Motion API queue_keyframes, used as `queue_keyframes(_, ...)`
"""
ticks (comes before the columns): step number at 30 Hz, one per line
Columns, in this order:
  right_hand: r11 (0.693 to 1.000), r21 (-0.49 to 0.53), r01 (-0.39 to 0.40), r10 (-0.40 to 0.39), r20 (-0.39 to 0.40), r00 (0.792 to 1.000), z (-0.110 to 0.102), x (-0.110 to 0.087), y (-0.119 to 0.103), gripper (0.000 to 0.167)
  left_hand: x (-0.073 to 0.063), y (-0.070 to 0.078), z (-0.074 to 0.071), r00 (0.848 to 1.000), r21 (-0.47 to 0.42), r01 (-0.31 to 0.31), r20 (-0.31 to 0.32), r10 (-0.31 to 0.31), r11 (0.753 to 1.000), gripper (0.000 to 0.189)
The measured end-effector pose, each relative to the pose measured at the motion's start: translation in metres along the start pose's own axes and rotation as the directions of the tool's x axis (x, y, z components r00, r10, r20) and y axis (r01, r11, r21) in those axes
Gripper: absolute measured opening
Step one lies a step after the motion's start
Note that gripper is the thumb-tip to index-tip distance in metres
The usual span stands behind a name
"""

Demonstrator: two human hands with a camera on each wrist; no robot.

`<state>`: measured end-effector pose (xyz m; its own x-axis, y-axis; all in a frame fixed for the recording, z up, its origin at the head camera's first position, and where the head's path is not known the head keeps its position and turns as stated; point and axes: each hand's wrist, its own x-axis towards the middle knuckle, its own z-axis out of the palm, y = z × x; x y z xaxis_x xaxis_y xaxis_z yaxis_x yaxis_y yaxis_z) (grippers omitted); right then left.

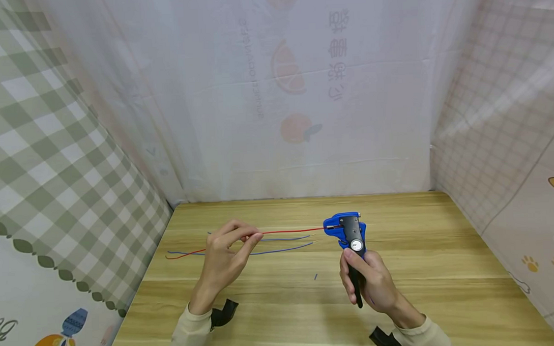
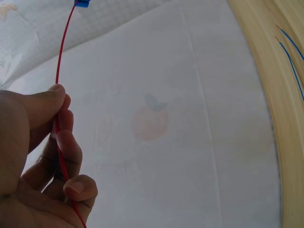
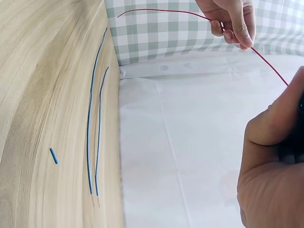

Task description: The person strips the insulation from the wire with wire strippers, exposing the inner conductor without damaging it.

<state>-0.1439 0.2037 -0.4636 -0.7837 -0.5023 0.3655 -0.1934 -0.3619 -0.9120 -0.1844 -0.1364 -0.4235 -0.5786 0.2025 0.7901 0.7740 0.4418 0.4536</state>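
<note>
Between thumb and fingers my left hand (image 1: 227, 253) pinches a thin red wire (image 1: 290, 231), held above the table. The wire's right end enters the head of a blue and black wire stripper (image 1: 349, 229). My right hand (image 1: 374, 281) grips the stripper's handles, its head pointing away from me. In the left wrist view the red wire (image 2: 61, 52) runs along the curled fingers of the left hand (image 2: 42, 137). The right wrist view shows the right hand (image 3: 275, 161) at the edge, with most of the tool hidden behind it.
Two blue wires (image 3: 89, 109) with bare copper ends lie on the wooden table (image 1: 282, 315). A short blue scrap (image 1: 316, 276) sits nearer me. White sheeting (image 1: 304, 167) hangs at the back, a green checked cloth (image 1: 74, 149) on the left and a patterned cloth (image 1: 502, 185) on the right.
</note>
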Motion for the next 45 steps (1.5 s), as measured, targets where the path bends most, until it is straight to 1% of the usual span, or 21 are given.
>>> queue_keyframes(3,1.000,0.011,0.005,-0.005,-0.010,1.000,-0.003,-0.002,-0.001,0.040,-0.002,-0.001,-0.002,0.999,-0.005,0.032,-0.001,-0.032,0.999,0.017)
queue_keyframes(6,1.000,0.018,0.013,-0.012,-0.024,1.000,-0.006,-0.003,-0.003,0.041,-0.003,-0.003,-0.003,0.999,-0.003,0.045,-0.003,-0.045,0.999,0.016)
queue_keyframes(14,1.000,0.010,0.003,-0.003,-0.039,0.999,-0.013,-0.007,-0.004,0.041,-0.003,-0.005,-0.002,0.999,0.009,0.036,0.002,-0.036,0.999,0.016)
queue_keyframes(17,1.000,0.015,0.013,-0.012,-0.042,0.999,-0.016,-0.008,-0.005,0.040,-0.003,-0.006,-0.002,1.000,0.013,0.010,-0.009,-0.010,1.000,0.018)
queue_keyframes(21,1.000,0.010,0.011,-0.010,-0.045,0.999,-0.019,-0.009,-0.006,0.041,-0.004,-0.007,-0.001,1.000,0.004,-0.008,-0.019,0.008,1.000,0.020)
queue_keyframes(28,0.999,-0.038,-0.016,0.013,-0.091,0.996,-0.023,-0.011,-0.011,0.042,-0.008,-0.012,0.003,1.000,0.009,-0.004,-0.029,0.004,1.000,0.021)
queue_keyframes(31,0.999,-0.042,-0.020,0.016,-0.105,0.994,-0.024,-0.012,-0.013,0.043,-0.010,-0.015,0.006,0.999,0.023,-0.013,-0.037,0.014,1.000,0.021)
queue_keyframes(34,0.999,-0.040,-0.018,0.014,-0.106,0.994,-0.026,-0.012,-0.014,0.043,-0.012,-0.018,0.010,0.999,0.034,-0.009,-0.034,0.010,0.999,0.019)
queue_keyframes(36,0.999,-0.039,-0.014,0.010,-0.105,0.994,-0.026,-0.012,-0.014,0.043,-0.014,-0.020,0.013,1.000,0.039,-0.008,-0.027,0.009,0.999,0.018)
queue_keyframes(41,0.999,-0.032,-0.002,-0.001,-0.094,0.996,-0.028,-0.012,-0.014,0.043,-0.020,-0.023,0.020,1.000,0.017,0.010,0.011,-0.010,1.000,0.016)
queue_keyframes(45,1.000,-0.021,0.003,-0.005,-0.087,0.996,-0.028,-0.012,-0.013,0.044,-0.028,-0.025,0.024,0.996,-0.002,0.074,0.058,-0.074,0.997,0.013)
